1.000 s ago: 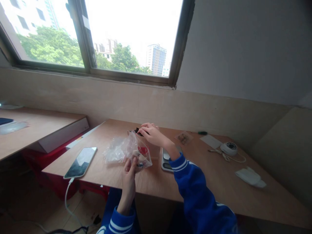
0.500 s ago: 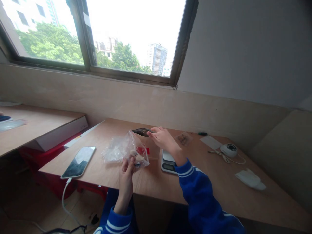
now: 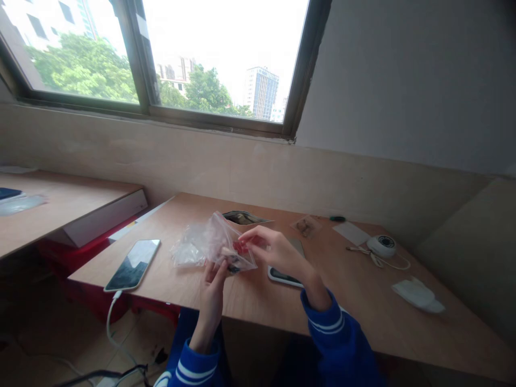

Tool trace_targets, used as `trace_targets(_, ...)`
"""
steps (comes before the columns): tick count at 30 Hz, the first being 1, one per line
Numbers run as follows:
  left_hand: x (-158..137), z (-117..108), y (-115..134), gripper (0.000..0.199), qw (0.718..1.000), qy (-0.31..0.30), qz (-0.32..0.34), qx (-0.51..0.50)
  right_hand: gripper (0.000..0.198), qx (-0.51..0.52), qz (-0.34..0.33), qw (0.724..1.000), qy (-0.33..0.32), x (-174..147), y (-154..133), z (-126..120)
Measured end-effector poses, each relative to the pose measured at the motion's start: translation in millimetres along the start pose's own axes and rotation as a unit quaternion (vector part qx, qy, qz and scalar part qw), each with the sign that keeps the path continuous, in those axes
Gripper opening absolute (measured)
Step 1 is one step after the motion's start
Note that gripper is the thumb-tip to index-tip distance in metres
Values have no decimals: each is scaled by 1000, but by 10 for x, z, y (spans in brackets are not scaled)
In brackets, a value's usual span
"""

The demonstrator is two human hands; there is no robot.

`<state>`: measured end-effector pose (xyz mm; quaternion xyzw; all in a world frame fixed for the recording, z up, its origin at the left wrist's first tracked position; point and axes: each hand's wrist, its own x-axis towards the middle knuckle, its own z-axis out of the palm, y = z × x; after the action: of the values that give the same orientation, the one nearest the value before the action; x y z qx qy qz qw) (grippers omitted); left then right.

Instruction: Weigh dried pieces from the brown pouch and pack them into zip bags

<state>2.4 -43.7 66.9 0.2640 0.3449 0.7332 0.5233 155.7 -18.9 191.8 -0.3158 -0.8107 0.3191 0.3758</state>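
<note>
My left hand [image 3: 212, 285] pinches the lower edge of a clear plastic zip bag [image 3: 221, 231] and holds it up over the table. Small pale and dark items show inside the bag, too blurred to name. At the bag's right side is my right hand [image 3: 278, 252], its thumb and fingers curled together; what they hold, if anything, is hard to make out. Something red [image 3: 241, 247] shows by those fingertips. Behind the bag lies a dark pouch [image 3: 244, 217] with its mouth gaping. A kitchen scale [image 3: 284, 276] sits partly hidden under my right hand.
More clear bags [image 3: 187, 247] lie to the left, near a phone [image 3: 133, 266] on a charging cable. Toward the back right are a small bag with brown contents [image 3: 306, 227], a white paper [image 3: 351, 234], a white dome camera [image 3: 381, 246] and a crumpled white tissue [image 3: 419, 295].
My right hand has moved from the dark pouch's mouth down toward me, to the clear bag. The bag has tipped slightly right, while my left hand keeps its grip.
</note>
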Motion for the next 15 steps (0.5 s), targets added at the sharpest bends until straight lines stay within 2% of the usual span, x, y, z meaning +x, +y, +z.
trace_targets(3, -40, 47, -14, 48, 999, -34, 23, 30, 11, -47, 38, 998, -10, -24, 38, 72)
trace_targets(6, -77, 70, -24, 46, 996, -61, 39, 57, 16, -86, 72, 993, -29, -17, 59, 100)
trace_targets(12, -78, 11, -20, 41, 992, -55, 55, 101, 25, -86, 75, 990, -84, -104, 88, 104)
trace_targets(15, -47, -30, -26, 38, 991, -43, 60, 110, 21, -57, 72, 993, -68, -164, 135, 114)
